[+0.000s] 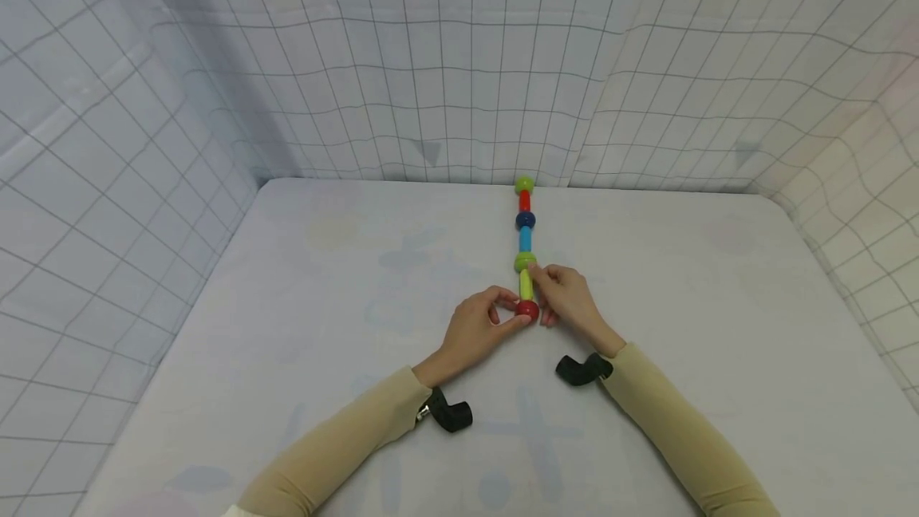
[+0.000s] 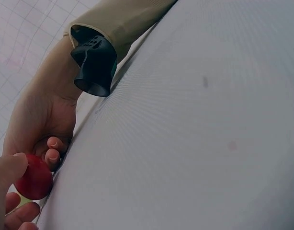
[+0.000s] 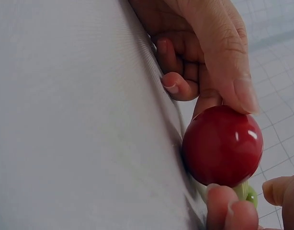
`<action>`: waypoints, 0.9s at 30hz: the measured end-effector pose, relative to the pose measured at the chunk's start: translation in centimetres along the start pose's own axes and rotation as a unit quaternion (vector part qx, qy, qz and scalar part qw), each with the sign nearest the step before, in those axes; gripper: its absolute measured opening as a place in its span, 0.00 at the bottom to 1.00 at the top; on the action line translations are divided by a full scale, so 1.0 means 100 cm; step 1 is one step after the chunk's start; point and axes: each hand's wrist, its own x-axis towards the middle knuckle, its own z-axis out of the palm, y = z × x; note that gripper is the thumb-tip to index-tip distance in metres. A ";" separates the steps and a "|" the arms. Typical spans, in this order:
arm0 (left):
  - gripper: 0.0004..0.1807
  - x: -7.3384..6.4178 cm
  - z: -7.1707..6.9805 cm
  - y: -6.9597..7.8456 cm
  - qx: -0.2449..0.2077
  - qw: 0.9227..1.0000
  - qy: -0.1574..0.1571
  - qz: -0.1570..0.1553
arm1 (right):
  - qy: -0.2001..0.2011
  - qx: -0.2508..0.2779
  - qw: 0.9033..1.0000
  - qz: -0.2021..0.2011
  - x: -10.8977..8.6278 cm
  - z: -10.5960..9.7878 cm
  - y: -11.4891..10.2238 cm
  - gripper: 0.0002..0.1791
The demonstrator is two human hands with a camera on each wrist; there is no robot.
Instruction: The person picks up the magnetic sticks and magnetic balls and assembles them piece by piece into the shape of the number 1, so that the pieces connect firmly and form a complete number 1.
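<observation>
A row of coloured balls and rods lies on the table, running away from me. At its near end my left hand (image 1: 477, 329) pinches a red ball (image 1: 527, 309) between thumb and fingers; the ball shows large in the right wrist view. A yellow-green rod (image 1: 526, 286) meets this ball and leads to a green ball (image 1: 525, 262). My right hand (image 1: 570, 301) grips the rod from the right, with a fingertip right at the green ball. Its lower fingers (image 3: 226, 206) reach close to the red ball.
Farther along the row come a light-blue rod (image 1: 526, 238), a dark-blue ball (image 1: 526, 219), a red rod (image 1: 525, 200) and another green ball (image 1: 525, 183) by the table's back edge. Grid-patterned curtains (image 1: 459, 62) surround the white table (image 1: 323, 278). Black wrist mounts (image 1: 451, 415) sit at both sleeves.
</observation>
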 end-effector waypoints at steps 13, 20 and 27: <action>0.19 -0.001 0.000 -0.002 -0.012 1.000 -0.001 -0.014 | -0.004 0.001 1.000 0.000 0.000 0.000 -0.001 0.29; 0.18 0.000 0.002 -0.003 -0.040 0.999 0.005 -0.019 | -0.029 -0.014 0.999 0.024 0.003 -0.007 0.001 0.29; 0.19 0.002 -0.005 -0.007 -0.075 0.996 0.000 -0.042 | -0.019 -0.136 0.991 -0.006 -0.002 -0.024 0.000 0.30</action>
